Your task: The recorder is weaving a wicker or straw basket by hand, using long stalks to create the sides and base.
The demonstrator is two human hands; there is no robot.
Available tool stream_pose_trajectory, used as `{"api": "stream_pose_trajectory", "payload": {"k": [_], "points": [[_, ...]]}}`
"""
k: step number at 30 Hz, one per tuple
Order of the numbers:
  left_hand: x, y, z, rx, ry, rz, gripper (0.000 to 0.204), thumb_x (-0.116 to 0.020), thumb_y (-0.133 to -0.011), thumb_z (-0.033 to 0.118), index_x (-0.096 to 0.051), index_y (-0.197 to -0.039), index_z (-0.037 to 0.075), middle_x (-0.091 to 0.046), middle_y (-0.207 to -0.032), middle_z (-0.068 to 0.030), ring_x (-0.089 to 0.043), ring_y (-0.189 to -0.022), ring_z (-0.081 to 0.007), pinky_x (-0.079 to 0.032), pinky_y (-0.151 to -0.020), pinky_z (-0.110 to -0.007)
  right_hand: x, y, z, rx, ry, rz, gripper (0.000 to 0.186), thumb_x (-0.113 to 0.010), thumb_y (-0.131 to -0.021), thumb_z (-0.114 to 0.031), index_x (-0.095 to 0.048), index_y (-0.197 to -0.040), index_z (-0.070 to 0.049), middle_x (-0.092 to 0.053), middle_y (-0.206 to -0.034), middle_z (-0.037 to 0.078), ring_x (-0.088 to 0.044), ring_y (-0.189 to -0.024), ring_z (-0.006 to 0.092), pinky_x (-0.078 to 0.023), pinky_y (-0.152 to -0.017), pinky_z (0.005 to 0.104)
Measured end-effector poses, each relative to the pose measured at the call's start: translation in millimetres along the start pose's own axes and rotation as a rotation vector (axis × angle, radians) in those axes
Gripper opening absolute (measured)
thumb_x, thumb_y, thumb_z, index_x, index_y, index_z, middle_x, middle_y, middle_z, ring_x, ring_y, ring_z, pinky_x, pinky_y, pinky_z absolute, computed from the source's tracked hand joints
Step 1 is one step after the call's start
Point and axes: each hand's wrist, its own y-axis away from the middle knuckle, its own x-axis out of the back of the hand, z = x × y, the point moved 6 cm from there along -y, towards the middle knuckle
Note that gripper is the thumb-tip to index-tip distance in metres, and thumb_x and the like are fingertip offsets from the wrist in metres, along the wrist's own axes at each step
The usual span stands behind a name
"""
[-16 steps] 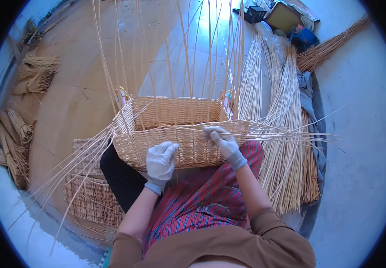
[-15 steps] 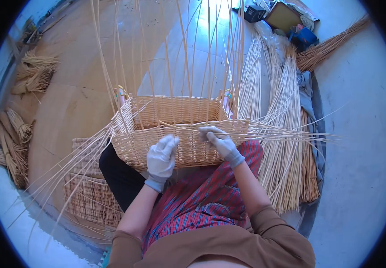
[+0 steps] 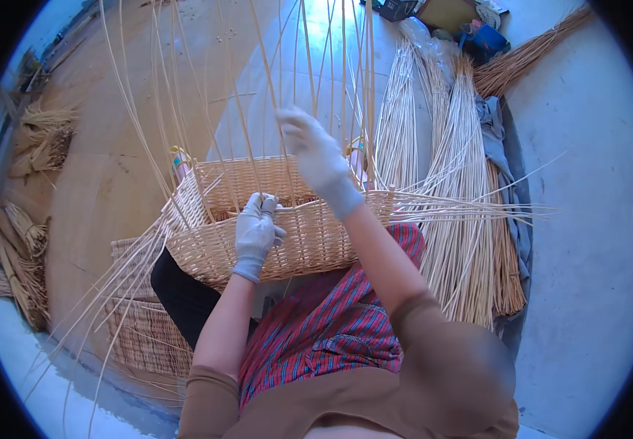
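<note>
A: What occupies the middle of the scene?

B: A rectangular wicker basket (image 3: 309,238), open at the top, which rests across the person's lap above a red striped cloth (image 3: 324,329). Slender upright rods (image 3: 343,80) rise from its walls, and loose strand ends (image 3: 477,208) fan out low on its left and right.

A: How is the left hand (image 3: 256,234) placed?

B: It wears a pale glove and sits at the basket's near rim, left of the middle. Its grip is closed on the basket there; which strand lies between the fingertips is too small to tell.

A: And the right hand (image 3: 316,157)?

B: Gloved likewise, it is raised over the basket, farther off than the left hand and to its right. The fingers extend leftward beside one of the rods. They are blurred, so I cannot tell whether this grip is closed on it.

A: What surrounds the work?

B: On the floor (image 3: 118,146) at right lie long pale bundles (image 3: 463,190); a brown bundle (image 3: 532,51) lies beyond them, near a blue container (image 3: 483,40). At left, flat woven pieces (image 3: 148,329) lie beside the black-clad leg (image 3: 184,293), with tied bundles (image 3: 23,256) farther left.
</note>
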Motion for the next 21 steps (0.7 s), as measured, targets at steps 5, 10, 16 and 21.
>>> {"api": "stream_pose_trajectory", "payload": {"k": [5,10,16,21], "points": [[2,-7,-1,0.085,0.076,0.001,0.026,-0.051,-0.107,0.030,-0.056,-0.106,0.004,-0.068,-0.099,-0.0095,-0.061,-0.046,-0.0155,-0.048,-0.035,-0.027,-11,-49,-2,-0.105,0.034,0.060,0.077,-0.061,-0.092,-0.003,-0.022,-0.159,-0.010,-0.050,-0.147,0.018,-0.067,-0.108,0.0241,-0.053,-0.095,0.0344],[6,18,32,-0.347,-0.367,0.329,0.039,-0.068,-0.095,0.015,-0.052,-0.131,0.011,-0.062,-0.118,-0.0106,-0.067,-0.064,-0.0200,-0.054,-0.051,-0.034,70,107,67,-0.276,-0.680,0.382,0.064,-0.056,-0.101,-0.010,-0.023,-0.155,-0.016,-0.067,-0.094,0.007,-0.066,-0.084,0.0182,-0.054,-0.082,0.0358],[-96,40,32,-0.480,-1.147,-0.014,0.082,-0.074,-0.085,0.020,-0.034,-0.156,0.024,-0.050,-0.139,-0.0144,-0.070,-0.089,-0.0356,-0.057,-0.073,-0.045,81,75,90,-0.308,-0.242,0.288,0.047,-0.060,-0.098,-0.005,-0.045,-0.142,-0.010,-0.069,-0.113,0.019,-0.068,-0.105,0.0261,-0.051,-0.091,0.0355],[-103,28,15,-0.475,-1.187,0.079,0.083,-0.068,-0.087,0.018,-0.028,-0.159,0.028,-0.052,-0.133,-0.0163,-0.069,-0.071,-0.0354,-0.057,-0.065,-0.049,69,-15,61,0.077,-0.027,0.166,0.066,-0.061,-0.096,-0.008,-0.034,-0.155,-0.011,-0.059,-0.136,0.019,-0.060,-0.123,0.0232,-0.049,-0.098,0.0361]]}}
